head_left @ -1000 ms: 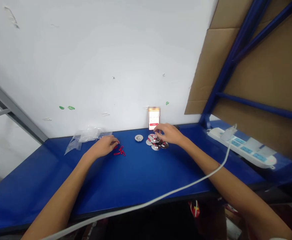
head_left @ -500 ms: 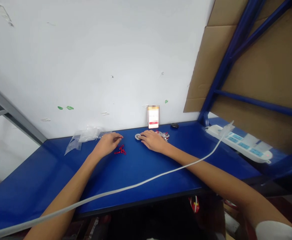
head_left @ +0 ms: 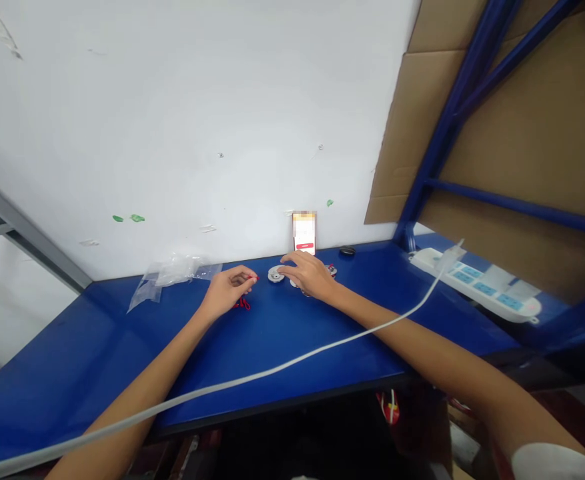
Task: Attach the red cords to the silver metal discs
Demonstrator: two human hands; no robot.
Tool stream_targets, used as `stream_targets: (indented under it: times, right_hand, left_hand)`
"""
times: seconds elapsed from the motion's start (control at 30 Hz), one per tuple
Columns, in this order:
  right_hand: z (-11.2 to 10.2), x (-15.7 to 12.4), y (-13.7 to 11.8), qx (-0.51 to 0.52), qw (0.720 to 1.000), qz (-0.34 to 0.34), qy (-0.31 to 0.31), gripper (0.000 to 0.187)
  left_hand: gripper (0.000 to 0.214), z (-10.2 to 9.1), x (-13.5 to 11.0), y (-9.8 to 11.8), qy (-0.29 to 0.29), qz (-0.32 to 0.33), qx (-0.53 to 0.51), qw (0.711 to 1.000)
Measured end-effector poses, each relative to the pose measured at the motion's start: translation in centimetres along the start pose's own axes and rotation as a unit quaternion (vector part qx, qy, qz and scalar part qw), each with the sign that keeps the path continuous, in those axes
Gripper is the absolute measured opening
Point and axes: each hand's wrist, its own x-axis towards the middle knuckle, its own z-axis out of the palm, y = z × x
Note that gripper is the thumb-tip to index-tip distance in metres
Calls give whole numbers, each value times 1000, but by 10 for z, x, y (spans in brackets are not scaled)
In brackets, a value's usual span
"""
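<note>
My left hand (head_left: 231,287) pinches a small red cord loop (head_left: 255,277) between thumb and fingertips. More red cord loops (head_left: 243,304) lie on the blue table just under that hand. A round silvery disc (head_left: 275,274) rests on the table between my two hands. Right beside it is my right hand (head_left: 308,272), thumb and fingers spread apart with nothing visible between them. Partly hidden behind the right hand are other round silvery pieces (head_left: 332,271) with bits of red on them.
A lit phone (head_left: 304,232) leans against the white wall. Clear plastic bags (head_left: 175,270) lie at the left, a small black object (head_left: 347,251) at the back right. A white power strip (head_left: 477,283) sits at the right, and a white cable (head_left: 292,363) crosses in front of my forearms.
My left hand has moved right, toward the disc, with the red cord loop. My right hand has come off the disc and its fingers have spread.
</note>
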Motion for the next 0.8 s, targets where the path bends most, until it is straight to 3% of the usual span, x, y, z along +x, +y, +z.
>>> stream_targets:
  times: [0.27, 0.53, 0.67, 0.8]
  right_hand:
    - [-11, -6, -5, 95, 994, 44, -30, 30]
    - [-10, -8, -12, 153, 974, 167, -15, 32]
    - [-15, -7, -17, 201, 958, 203, -22, 34]
    - [-14, -5, -22, 292, 927, 234, 9, 26]
  left_hand:
    - [38, 8, -2, 12, 27, -5, -78, 997]
    - [32, 9, -4, 9, 32, 18, 5, 999]
    - [32, 11, -5, 10, 22, 12, -49, 998]
    - [34, 13, -7, 18, -2, 27, -91, 995]
